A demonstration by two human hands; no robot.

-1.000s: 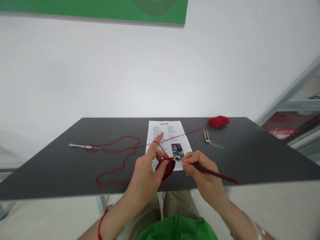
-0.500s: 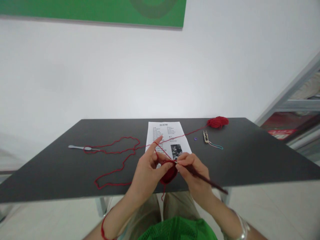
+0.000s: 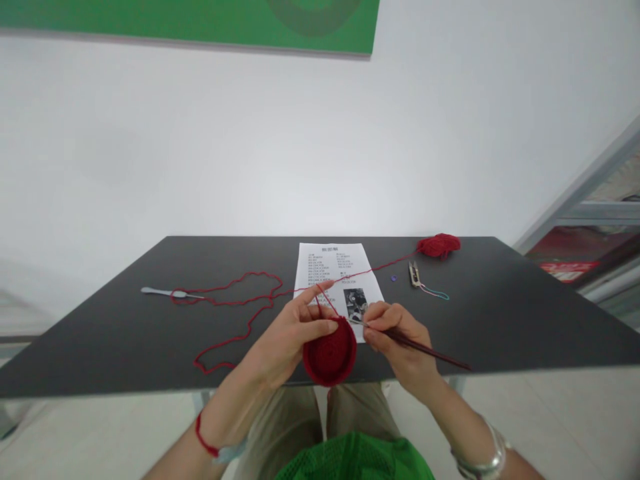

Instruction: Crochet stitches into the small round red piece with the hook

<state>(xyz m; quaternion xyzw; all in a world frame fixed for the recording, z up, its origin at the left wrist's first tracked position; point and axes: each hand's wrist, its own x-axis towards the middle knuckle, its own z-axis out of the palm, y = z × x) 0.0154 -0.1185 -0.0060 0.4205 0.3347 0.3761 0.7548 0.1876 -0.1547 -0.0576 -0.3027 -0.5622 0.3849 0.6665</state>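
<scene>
My left hand [image 3: 295, 328] pinches the top edge of a round, cupped red crochet piece [image 3: 331, 357] between thumb and fingers. Red yarn [image 3: 327, 298] runs over its raised index finger down to that edge. My right hand [image 3: 400, 340] grips a crochet hook [image 3: 430, 350] with a dark brown handle, held like a pen. The hook's thin metal tip meets the top edge of the piece, close to my left thumb. Beneath both hands lies a printed sheet [image 3: 320, 267] with text and a dark photo, partly covered by them.
On the black table [image 3: 125, 347], a grey-handled hook [image 3: 163, 292] lies at the left, with loose yarn looped over it. At the back right sit a ball of red yarn [image 3: 439, 245], thread snips [image 3: 415, 274] with a cord, and a small purple ring [image 3: 393, 279].
The crochet piece has turned so its round inside faces me. My left index finger has lowered. My right hand moved in to the piece, then drew back rightward with the hook.
</scene>
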